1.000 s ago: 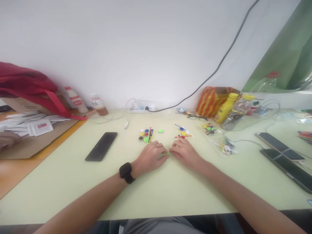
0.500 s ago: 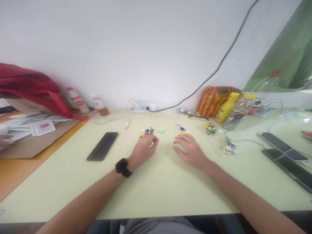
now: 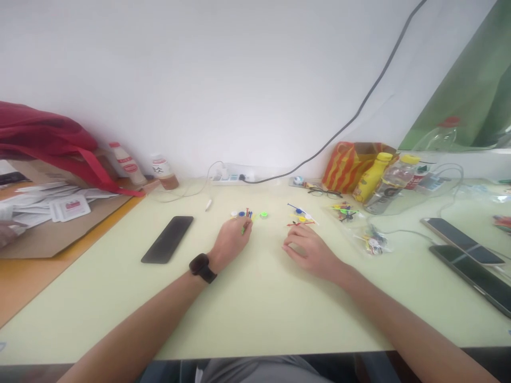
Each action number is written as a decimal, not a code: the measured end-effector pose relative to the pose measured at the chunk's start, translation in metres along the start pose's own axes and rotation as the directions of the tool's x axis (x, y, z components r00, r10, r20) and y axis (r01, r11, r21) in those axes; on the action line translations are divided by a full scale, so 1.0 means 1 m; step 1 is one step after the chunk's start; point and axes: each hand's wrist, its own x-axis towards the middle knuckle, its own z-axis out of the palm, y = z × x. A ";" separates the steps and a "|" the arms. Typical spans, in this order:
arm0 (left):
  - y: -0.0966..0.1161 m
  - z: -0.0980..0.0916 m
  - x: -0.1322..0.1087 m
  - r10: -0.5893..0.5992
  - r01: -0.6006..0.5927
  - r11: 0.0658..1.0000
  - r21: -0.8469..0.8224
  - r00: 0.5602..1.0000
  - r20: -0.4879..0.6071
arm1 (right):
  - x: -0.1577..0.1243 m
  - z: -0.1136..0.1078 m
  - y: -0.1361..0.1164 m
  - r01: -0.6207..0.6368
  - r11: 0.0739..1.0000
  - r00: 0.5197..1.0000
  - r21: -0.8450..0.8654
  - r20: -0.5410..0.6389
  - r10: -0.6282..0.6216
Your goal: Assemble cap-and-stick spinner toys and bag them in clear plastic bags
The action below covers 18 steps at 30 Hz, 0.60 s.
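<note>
My left hand [image 3: 231, 238], with a black watch [image 3: 203, 267] on its wrist, pinches a small green plastic piece [image 3: 243, 230] between thumb and fingers. Just beyond it lie a blue disc [image 3: 241, 214], a white disc [image 3: 233, 214] and several thin coloured sticks [image 3: 249, 214]. A bright green disc [image 3: 264, 215] rests to their right. My right hand [image 3: 309, 250] is curled, thumb and index tips close together; whatever they may hold is hidden. Past its fingers are a red pointed stick [image 3: 301, 223], a yellow disc [image 3: 302, 218] and a blue disc [image 3: 298, 211] with thin sticks.
Clear bags of coloured plastic pieces [image 3: 374, 243] lie right of my right hand. A black phone [image 3: 167, 239] is at left, two more phones [image 3: 463, 239] at right. Bottles [image 3: 373, 175], a striped bag [image 3: 339, 165], eyeglasses [image 3: 323, 191] and a power strip [image 3: 231, 180] line the wall.
My left hand has drawn slightly left and turned, so the green piece in it now shows. My right hand has dropped a little towards me, its fingertips closer together, uncovering the red stick.
</note>
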 end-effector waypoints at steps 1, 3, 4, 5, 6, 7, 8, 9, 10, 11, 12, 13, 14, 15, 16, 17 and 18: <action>0.000 0.000 0.000 0.002 -0.002 1.000 0.003 1.000 0.005 | 0.000 -0.001 0.000 0.000 1.000 1.000 -0.002 0.008 0.000; -0.001 0.000 0.000 0.005 -0.005 1.000 0.008 1.000 0.013 | 0.000 -0.002 -0.001 0.001 1.000 1.000 -0.004 0.013 -0.001; -0.001 0.000 0.000 0.007 -0.007 1.000 0.011 1.000 0.018 | 0.000 -0.002 -0.001 0.000 1.000 1.000 -0.004 0.013 0.000; -0.001 0.000 0.000 0.009 -0.009 1.000 0.014 1.000 0.022 | 0.000 -0.002 -0.001 0.001 1.000 1.000 -0.004 0.011 -0.001; -0.001 0.000 0.000 0.012 -0.012 1.000 0.016 1.000 0.027 | 0.001 -0.003 -0.001 0.004 1.000 1.000 -0.003 0.011 -0.004; -0.001 -0.001 0.000 0.016 -0.017 1.000 0.019 0.999 0.030 | 0.001 -0.003 -0.001 0.006 1.000 1.000 -0.002 0.012 -0.006; 0.000 -0.001 -0.001 0.021 -0.022 1.000 0.021 0.999 0.034 | 0.001 -0.003 -0.001 0.010 1.000 1.000 -0.002 0.014 -0.010; 0.001 -0.002 -0.001 0.026 -0.026 0.999 0.021 0.999 0.037 | 0.001 -0.003 -0.001 0.014 1.000 1.000 -0.002 0.015 -0.014; 0.002 -0.003 -0.001 0.031 -0.032 0.999 0.024 0.999 0.037 | 0.001 -0.003 -0.001 0.018 1.000 1.000 0.000 0.014 -0.018; 0.004 -0.004 -0.001 0.040 -0.041 0.999 0.033 0.999 0.031 | 0.001 -0.003 -0.001 0.020 1.000 1.000 0.002 0.013 -0.020; 0.005 -0.005 -0.002 0.051 -0.052 0.998 0.047 0.998 0.021 | 0.001 -0.003 -0.001 0.021 1.000 1.000 0.004 0.010 -0.021; 0.007 -0.006 -0.002 0.064 -0.064 0.996 0.068 0.998 0.007 | 0.001 -0.003 -0.001 0.021 1.000 1.000 0.007 0.006 -0.021; 0.009 -0.008 -0.002 0.077 -0.076 0.993 0.092 0.997 -0.007 | 0.001 -0.003 -0.001 0.021 1.000 1.000 0.010 0.004 -0.021; 0.010 -0.009 -0.003 0.089 -0.086 0.989 0.117 0.996 -0.019 | 0.001 -0.003 -0.002 0.018 1.000 1.000 0.013 0.004 -0.018; 0.012 -0.010 -0.003 0.099 -0.095 0.986 0.136 0.995 -0.028 | 0.001 -0.004 -0.002 0.017 1.000 1.000 0.015 0.006 -0.017; 0.013 -0.011 -0.004 0.107 -0.101 0.984 0.146 0.994 -0.034 | 0.001 -0.004 -0.002 0.017 1.000 1.000 0.018 0.009 -0.017; 0.015 -0.013 -0.004 0.115 -0.108 0.983 0.148 0.993 -0.039 | 0.001 -0.004 -0.003 0.016 1.000 1.000 0.021 0.013 -0.017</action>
